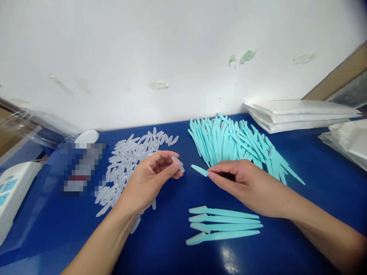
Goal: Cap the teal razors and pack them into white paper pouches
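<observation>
Between thumb and fingers, my left hand point(155, 177) pinches a small translucent blade cap point(178, 163). My right hand point(243, 183) grips a turquoise eyebrow razor point(200, 170) whose blade end points left at the cap, with a short gap between the two. Most of that razor's handle is hidden in my fingers. Below my right hand lie several turquoise razors point(232, 227) in a neat row, their blade ends to the left and covered by caps. Loose translucent caps point(123, 168) spread out behind my left hand. Beyond my right hand is a heap of turquoise razors point(223, 141).
White plastic bags point(301, 112) are stacked at the back right, with more bag film point(352, 137) nearer. On the left stand a white device with blue buttons point(17, 191) and a round white lid-like piece point(86, 138). A white wall point(183, 57) closes off the blue table point(166, 244).
</observation>
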Available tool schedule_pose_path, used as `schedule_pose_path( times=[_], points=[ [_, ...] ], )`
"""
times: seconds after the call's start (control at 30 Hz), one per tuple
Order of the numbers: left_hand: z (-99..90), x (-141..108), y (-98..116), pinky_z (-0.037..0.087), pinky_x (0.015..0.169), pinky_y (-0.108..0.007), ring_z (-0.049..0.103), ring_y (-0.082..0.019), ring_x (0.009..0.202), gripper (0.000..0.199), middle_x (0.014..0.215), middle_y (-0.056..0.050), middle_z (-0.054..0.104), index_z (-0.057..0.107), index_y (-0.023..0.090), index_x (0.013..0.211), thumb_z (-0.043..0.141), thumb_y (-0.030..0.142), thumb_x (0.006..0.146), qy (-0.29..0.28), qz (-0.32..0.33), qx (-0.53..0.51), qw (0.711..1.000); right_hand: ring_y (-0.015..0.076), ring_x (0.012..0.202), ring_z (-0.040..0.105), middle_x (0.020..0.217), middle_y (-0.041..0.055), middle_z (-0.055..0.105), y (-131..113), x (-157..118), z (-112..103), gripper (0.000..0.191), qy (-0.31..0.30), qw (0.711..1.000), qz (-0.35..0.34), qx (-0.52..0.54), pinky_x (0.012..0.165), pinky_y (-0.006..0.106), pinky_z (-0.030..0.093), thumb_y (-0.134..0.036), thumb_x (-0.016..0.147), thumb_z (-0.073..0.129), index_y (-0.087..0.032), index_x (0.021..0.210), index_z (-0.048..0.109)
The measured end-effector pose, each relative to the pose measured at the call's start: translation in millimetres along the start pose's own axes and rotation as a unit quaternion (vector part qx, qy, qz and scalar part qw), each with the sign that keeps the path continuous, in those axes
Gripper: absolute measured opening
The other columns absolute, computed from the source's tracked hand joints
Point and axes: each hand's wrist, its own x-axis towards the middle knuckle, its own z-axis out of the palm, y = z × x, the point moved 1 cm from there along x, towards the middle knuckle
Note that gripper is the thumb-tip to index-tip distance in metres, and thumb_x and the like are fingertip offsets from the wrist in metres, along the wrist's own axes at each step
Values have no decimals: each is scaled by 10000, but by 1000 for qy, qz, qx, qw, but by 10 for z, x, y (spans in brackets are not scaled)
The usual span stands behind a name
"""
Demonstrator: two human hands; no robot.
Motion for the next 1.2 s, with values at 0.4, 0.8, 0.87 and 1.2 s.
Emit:
schedule_pose_path(
  times=[0.4, 0.8, 0.87, 1.2],
  points=[
    [-27, -7, -18, 619, 731, -197, 760, -119, 759, 201, 843, -1, 792, 782, 219, 1032, 829, 394, 944, -33, -9, -19, 999, 129, 665, 412, 737, -43, 505, 22, -9, 7, 363, 20, 998, -50, -38, 616, 303, 333, -444, 1069, 519, -232, 817, 670],
    [-44, -25, -1, 632, 870, -229, 803, -167, 917, 178, 946, -24, 839, 829, 237, 1040, 816, 390, 949, -59, 14, 88, 994, 129, 643, 360, 722, -43, 453, 79, -33, -82, 394, -22, 998, -35, -41, 582, 310, 289, -487, 1065, 511, -228, 784, 607],
    [-5, -35, 4, 622, 864, -225, 796, -164, 920, 161, 939, -20, 835, 829, 242, 1043, 789, 380, 970, -77, 18, 103, 991, 131, 641, 396, 731, -35, 503, 83, -33, -86, 395, -31, 997, -47, -50, 580, 309, 299, -486, 1076, 485, -230, 822, 648],
    [247, -129, -33, 577, 773, -212, 747, -148, 873, 159, 912, -1, 809, 820, 252, 1025, 710, 366, 1021, -158, 9, 123, 980, 143, 645, 512, 749, -5, 630, 24, -66, -53, 313, -38, 985, -111, -125, 628, 303, 348, -432, 1057, 558, -233, 957, 778]
  ],
)
